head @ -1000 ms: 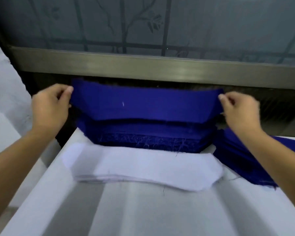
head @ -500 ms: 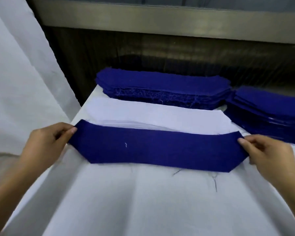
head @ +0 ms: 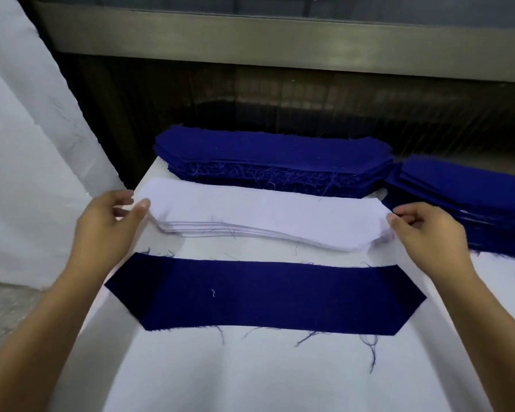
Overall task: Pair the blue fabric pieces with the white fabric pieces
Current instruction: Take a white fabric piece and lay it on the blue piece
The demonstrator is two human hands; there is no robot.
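- White pile [head: 265,215] lies between the hands. A single blue piece [head: 265,295] lies flat on the table [head: 250,376], nearer the body than both hands.
- Left hand [head: 107,224]: fingers apart, thumb tip touching the pile's left end, nothing gripped.
- Right hand [head: 428,236]: fingers bent at the pile's right end. Cannot tell if a layer is pinched.
- Blue pile [head: 274,162] sits beyond the hands; second blue pile [head: 464,197] lies past the right hand.
- Handling, by judgement: white pieces are thin, light and limp. Layers likely cling, so peel one sheet at each tapered end and lift both ends together, or the middle sags.
- Blue edges fray; loose threads could snag.
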